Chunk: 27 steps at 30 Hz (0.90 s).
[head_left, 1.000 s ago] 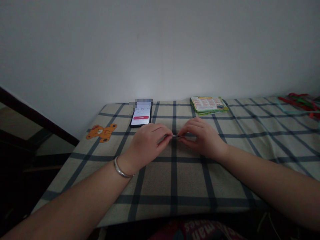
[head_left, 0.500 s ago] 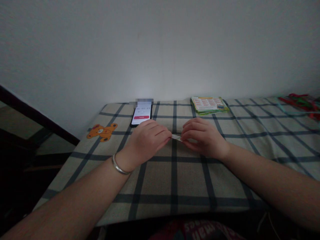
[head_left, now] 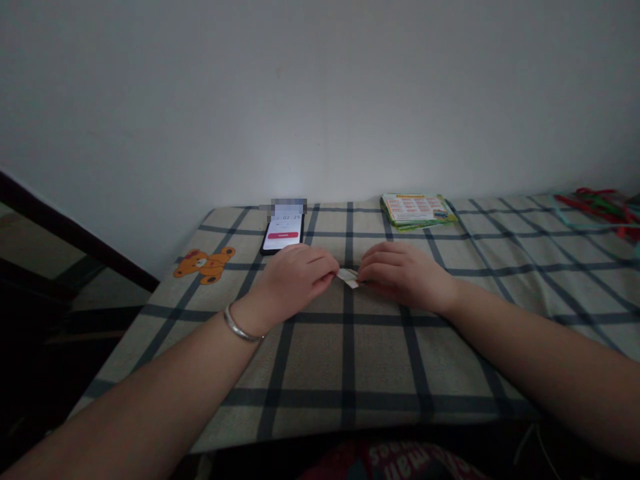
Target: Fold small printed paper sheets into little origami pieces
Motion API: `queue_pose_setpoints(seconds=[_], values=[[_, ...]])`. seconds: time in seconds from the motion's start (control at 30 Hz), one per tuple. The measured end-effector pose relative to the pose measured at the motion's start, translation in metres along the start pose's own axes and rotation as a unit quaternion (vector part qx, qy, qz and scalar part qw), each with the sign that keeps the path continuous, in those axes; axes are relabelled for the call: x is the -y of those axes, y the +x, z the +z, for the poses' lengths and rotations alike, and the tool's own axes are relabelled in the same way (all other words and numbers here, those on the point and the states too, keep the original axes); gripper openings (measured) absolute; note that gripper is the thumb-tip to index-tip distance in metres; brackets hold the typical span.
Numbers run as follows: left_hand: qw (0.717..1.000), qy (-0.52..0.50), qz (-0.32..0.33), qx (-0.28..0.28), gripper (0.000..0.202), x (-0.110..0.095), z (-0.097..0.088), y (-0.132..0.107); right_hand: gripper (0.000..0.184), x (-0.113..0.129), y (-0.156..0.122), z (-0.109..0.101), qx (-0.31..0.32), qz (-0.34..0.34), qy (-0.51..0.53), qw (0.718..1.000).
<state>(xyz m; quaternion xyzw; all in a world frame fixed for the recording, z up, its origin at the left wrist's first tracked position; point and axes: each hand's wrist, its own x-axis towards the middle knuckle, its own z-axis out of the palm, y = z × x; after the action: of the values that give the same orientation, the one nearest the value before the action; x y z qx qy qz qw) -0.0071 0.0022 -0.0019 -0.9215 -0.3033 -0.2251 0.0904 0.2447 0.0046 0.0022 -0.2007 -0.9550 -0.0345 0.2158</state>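
A small pale strip of folded paper (head_left: pixel 349 277) spans the gap between my two hands, just above the checked cloth. My left hand (head_left: pixel 300 275), with a silver bangle at the wrist, pinches its left end in closed fingertips. At the other end my right hand (head_left: pixel 400 277) grips the paper between thumb and fingers. Most of what lies inside the fingers is hidden. Just beyond my left hand lies a phone (head_left: pixel 283 230) with a lit timer screen.
A checked tablecloth (head_left: pixel 320 360) covers the table. Against the wall at the back lies a stack of printed paper sheets (head_left: pixel 417 210). An orange bear figure (head_left: pixel 205 265) is at the left, and red and green strips (head_left: pixel 600 207) are heaped at the far right.
The paper has turned between my fingers, so more of its pale face shows. My right hand has shifted slightly left and its fingers have drawn closer together.
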Motion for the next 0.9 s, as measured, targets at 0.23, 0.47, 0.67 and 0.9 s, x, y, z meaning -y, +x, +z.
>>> queue_pose_setpoints(seconds=[0.23,0.47,0.67,0.9], values=[[0.998,-0.011,-0.006,0.054,0.009,-0.002,0.003,0.001,0.023,0.004,0.000,-0.002,0.032,-0.053,-0.008,0.998],[0.995,-0.071,-0.052,0.055,0.011,-0.002,0.007,0.000,0.023,0.006,0.001,-0.001,0.043,-0.054,-0.001,0.998],[0.994,-0.090,-0.026,0.062,0.013,-0.003,0.004,0.002,0.021,0.010,0.003,-0.001,0.057,-0.051,0.003,0.997],[0.991,-0.110,0.011,0.080,0.013,-0.007,-0.001,0.003,0.024,0.012,0.000,0.001,0.058,-0.004,-0.010,0.998]])
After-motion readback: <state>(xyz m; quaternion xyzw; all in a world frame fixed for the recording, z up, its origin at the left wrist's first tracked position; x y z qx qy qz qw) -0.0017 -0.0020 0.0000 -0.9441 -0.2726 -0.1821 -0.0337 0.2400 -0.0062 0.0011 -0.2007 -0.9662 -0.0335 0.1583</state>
